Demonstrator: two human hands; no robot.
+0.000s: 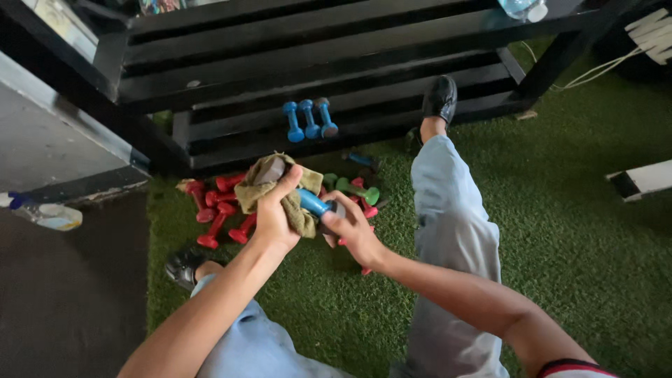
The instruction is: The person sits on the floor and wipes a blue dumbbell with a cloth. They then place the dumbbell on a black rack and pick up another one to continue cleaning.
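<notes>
1. Head view, held item: blue dumbbell (313, 202), small, with a blue handle and dark grey ends. It is held above the grass, near the middle of the scene, tilted with one end up to the left and the other down to the right.
2. Left hand (274, 213): closed around an olive-brown cloth (274, 189) that is wrapped over the upper left end of the blue dumbbell. The thumb lies across the cloth; one grey end shows at the top of the folds.
3. Right hand (353, 227): fingers closed on the lower right end of the blue dumbbell, gripping it just beside the cloth.
4. Red dumbbells (218, 210): a loose pile on the grass, left of and under the hands, lying at mixed angles and touching one another.
5. Green dumbbells (355, 188): on the grass just beyond the right hand, partly hidden by it; the number cannot be told.
6. Shelved dumbbells (309, 119): three blue ones side by side on the lowest board of the rack, well beyond the hands.
7. Black rack (315, 42): slatted boards in tiers across the far side of the scene.
8. Green turf (581, 231): covers the ground from the middle to the right.
9. Person's legs: light blue trousers (451, 231), right leg stretched toward the rack, black shoe (440, 98) at its lowest board; a second dark shoe (183, 267) near left.
10. Plastic bottle (43, 213): lying on the dark floor at the left edge.
</notes>
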